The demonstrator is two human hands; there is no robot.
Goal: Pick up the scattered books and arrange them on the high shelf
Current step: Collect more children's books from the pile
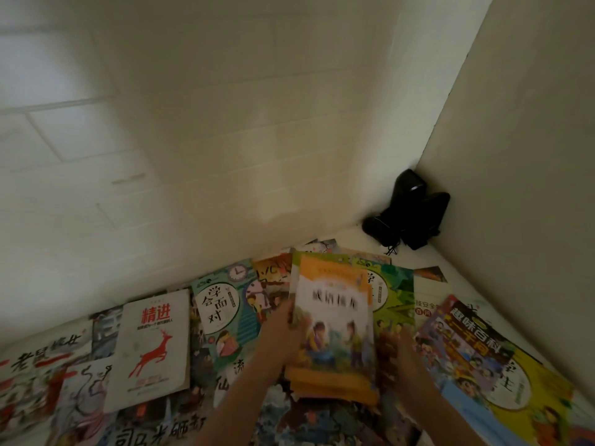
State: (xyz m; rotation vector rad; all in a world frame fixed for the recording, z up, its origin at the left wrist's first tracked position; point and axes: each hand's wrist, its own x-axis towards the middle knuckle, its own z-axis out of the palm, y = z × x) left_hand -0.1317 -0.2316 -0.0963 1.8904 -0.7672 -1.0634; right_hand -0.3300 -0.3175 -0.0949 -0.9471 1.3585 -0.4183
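Books [225, 333] lie scattered flat and overlapping across a white surface that runs into a corner of two pale walls, and the step in hand looks like the gathering: the person holds a small stack whose top cover is an orange-and-white children's book [335, 326], raised and tilted above the others near the middle of the spread. The left hand [285, 329] grips the stack's left edge, fingers curled round it; the right hand [397, 352] is at the stack's right edge, but blur hides whether its fingers clasp the stack or only steady it. To the left lies a white book with a red deer [151, 346], with a teal book showing a clock [225, 304] between it and the stack; toward the right edge lie a green book [394, 297] partly behind the stack and a yellow-and-blue book [502, 381]. A black object [409, 210], unidentifiable in the dim light, sits in the far corner. The next move probably calls for squaring the stack's edges, adding neighbouring books, or lifting it away with both hands so that nothing slides out. No high shelf is in view, unless this surface is it. How many books the stack holds cannot be counted, and the near books are cut off by the bottom of the view.
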